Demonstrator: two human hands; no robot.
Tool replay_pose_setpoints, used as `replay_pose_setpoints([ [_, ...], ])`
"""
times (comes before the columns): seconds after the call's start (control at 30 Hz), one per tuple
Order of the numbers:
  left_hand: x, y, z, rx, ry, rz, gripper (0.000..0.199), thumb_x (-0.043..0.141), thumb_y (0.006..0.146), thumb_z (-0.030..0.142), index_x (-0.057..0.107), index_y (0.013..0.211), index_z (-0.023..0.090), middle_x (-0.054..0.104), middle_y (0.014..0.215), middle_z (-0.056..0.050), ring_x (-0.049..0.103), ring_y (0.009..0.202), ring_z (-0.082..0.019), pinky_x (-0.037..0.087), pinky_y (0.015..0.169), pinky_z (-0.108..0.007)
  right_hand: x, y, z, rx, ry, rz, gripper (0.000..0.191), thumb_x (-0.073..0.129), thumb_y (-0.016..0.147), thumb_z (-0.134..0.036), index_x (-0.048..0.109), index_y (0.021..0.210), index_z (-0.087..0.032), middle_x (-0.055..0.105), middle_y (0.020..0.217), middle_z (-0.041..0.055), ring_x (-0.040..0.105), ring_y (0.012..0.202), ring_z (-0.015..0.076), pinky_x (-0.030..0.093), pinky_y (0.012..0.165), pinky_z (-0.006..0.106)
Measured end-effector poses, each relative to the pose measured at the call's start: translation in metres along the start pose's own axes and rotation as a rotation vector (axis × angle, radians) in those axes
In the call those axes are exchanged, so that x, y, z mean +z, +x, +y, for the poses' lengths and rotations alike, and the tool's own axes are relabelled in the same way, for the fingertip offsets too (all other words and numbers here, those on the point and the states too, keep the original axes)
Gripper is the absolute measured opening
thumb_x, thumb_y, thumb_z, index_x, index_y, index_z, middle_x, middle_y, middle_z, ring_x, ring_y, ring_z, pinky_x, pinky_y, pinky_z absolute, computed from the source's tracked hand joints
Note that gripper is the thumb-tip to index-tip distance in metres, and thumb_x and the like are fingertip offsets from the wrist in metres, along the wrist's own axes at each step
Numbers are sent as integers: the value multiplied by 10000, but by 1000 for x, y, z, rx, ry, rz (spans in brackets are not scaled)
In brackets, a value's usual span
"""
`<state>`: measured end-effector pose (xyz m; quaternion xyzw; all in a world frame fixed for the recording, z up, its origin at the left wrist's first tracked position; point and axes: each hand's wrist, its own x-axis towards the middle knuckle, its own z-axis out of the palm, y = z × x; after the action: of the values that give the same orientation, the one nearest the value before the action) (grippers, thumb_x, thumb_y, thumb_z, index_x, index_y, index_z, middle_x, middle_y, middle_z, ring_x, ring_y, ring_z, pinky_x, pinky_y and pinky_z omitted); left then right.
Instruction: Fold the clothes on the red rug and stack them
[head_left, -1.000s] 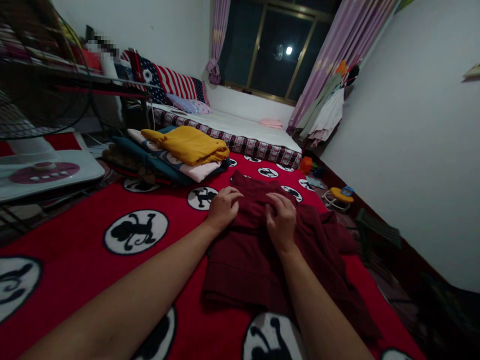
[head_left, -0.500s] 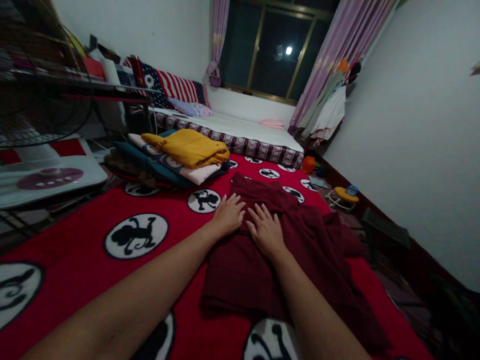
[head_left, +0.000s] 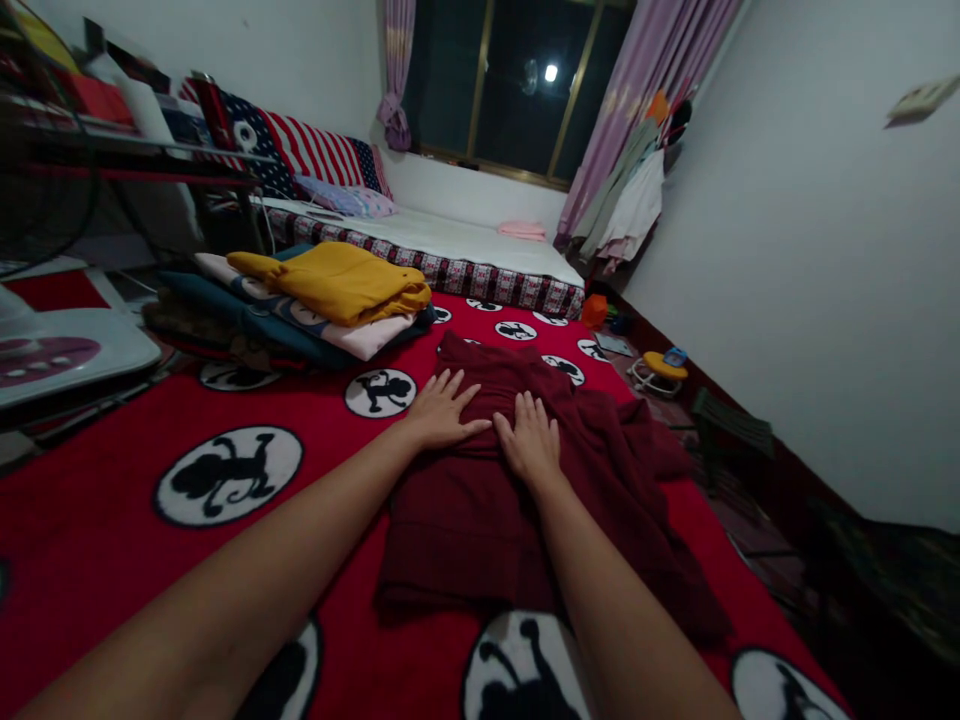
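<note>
A dark maroon garment (head_left: pixel 465 530) lies spread on a red blanket (head_left: pixel 315 590) patterned with black figures in white circles. Part of it is folded over, and its right side is loosely rumpled. My left hand (head_left: pixel 444 412) rests flat on the cloth near its upper left edge, fingers spread. Beside it, my right hand (head_left: pixel 529 438) also presses flat on the maroon cloth, fingers stretched forward. Neither hand grips anything. Left of the garment sits a stack of folded clothes, with a mustard-yellow garment (head_left: pixel 341 282) on top and a pale pink one (head_left: pixel 375 335) beneath.
A second bed (head_left: pixel 450 232) with a white top stands below the window. At the left are a desk (head_left: pixel 150 150) and a white fan base (head_left: pixel 82 335). Along the right wall are a yellow stool (head_left: pixel 664 366) and hanging clothes (head_left: pixel 637 205).
The view has shifted, so the scene sits further left. My left hand's fingers have spread wider, its thumb now reaching toward my right hand. Both hands stay on the maroon garment.
</note>
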<state>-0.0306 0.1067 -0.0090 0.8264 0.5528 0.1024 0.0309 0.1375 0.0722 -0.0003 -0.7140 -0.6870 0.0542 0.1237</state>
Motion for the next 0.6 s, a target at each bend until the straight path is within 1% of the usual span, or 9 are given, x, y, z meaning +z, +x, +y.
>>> replay_pose_setpoints([
  [0.13, -1, -24, 4, 34, -34, -4, 830, 342, 794, 786, 316, 1470, 304, 166, 1579, -97, 92, 1444, -366, 147, 1136, -520, 1, 0, 3, -38, 15, -21, 687, 286, 940, -500, 242, 1492, -92, 184, 1568, 96, 139, 1451, 260, 158, 1148, 511],
  [0.23, 1, -37, 7, 33, -43, 33, 792, 347, 811, 765, 349, 1457, 305, 202, 1571, -98, 114, 1441, -366, 162, 1131, -518, -4, -3, 8, -114, 21, -16, 685, 344, 930, -507, 321, 1460, -74, 242, 1548, 131, 187, 1439, 273, 200, 1140, 485],
  [0.27, 1, -40, 8, 29, -43, 46, 784, 350, 814, 760, 361, 1452, 304, 214, 1568, -97, 125, 1440, -366, 167, 1131, -513, -8, -5, 11, -162, 26, -16, 661, 377, 923, -500, 385, 1428, -73, 287, 1531, 141, 232, 1426, 272, 230, 1133, 456],
  [0.33, 2, -43, 10, 21, -40, 67, 768, 355, 821, 749, 376, 1445, 300, 229, 1564, -95, 141, 1437, -365, 174, 1130, -506, -21, -11, 23, -278, 74, -37, 554, 421, 913, -480, 551, 1304, -110, 460, 1437, 134, 408, 1338, 262, 334, 1076, 378],
  [0.4, 2, -43, 11, 15, -41, 83, 756, 352, 829, 740, 382, 1442, 299, 238, 1561, -93, 151, 1436, -360, 174, 1130, -504, -40, -17, 46, -342, 175, -19, 450, 415, 914, -467, 674, 1124, -164, 660, 1212, 89, 604, 1121, 235, 445, 941, 310],
  [0.43, 2, -43, 12, 12, -43, 90, 751, 351, 831, 737, 385, 1441, 300, 241, 1561, -92, 157, 1435, -357, 172, 1131, -505, -49, -20, 61, -330, 231, 36, 429, 405, 914, -463, 700, 1048, -182, 715, 1078, 66, 658, 989, 218, 477, 862, 290],
  [0.5, 3, -43, 13, 8, -49, 98, 745, 352, 833, 735, 389, 1438, 302, 245, 1559, -90, 163, 1434, -356, 169, 1131, -508, -67, -23, 97, -221, 288, 260, 379, 421, 896, -426, 701, 987, -186, 733, 929, 56, 672, 825, 198, 490, 762, 276],
  [0.57, 4, -43, 13, 3, -55, 105, 741, 357, 834, 732, 394, 1436, 301, 245, 1559, -91, 164, 1434, -357, 167, 1132, -512, -80, -22, 136, -79, 209, 465, 310, 485, 842, -338, 678, 1034, -188, 713, 987, 75, 658, 849, 205, 482, 770, 291],
  [0.6, 5, -43, 13, 0, -59, 111, 739, 361, 834, 731, 398, 1434, 301, 245, 1560, -91, 160, 1434, -359, 165, 1133, -512, -83, -19, 155, 6, 134, 498, 333, 522, 803, -294, 657, 1088, -187, 698, 1031, 89, 651, 893, 221, 479, 778, 306],
])
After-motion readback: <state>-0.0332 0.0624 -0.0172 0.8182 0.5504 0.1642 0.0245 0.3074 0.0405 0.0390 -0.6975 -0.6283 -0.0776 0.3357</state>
